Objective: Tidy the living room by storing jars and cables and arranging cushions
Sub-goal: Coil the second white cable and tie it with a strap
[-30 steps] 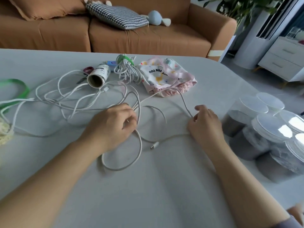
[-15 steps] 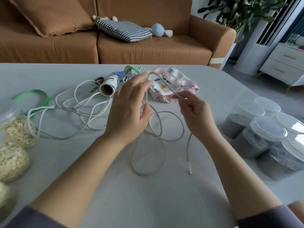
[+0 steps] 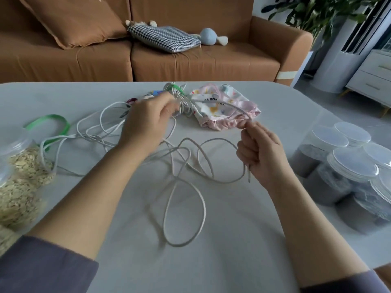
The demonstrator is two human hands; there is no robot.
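Two grips on one white charging cable (image 3: 184, 208): left hand (image 3: 146, 121) pinches, right hand (image 3: 261, 153) clenches; tugging could knot its loops.

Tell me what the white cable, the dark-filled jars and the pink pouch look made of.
The white cable: matte, rubbery plastic sheath, seemingly; it bends into soft loops. The dark-filled jars: clear glossy plastic, probably; contents show through, lids catch glare. The pink pouch: thin printed fabric, maybe cotton; it crumples, with a gathered edge.
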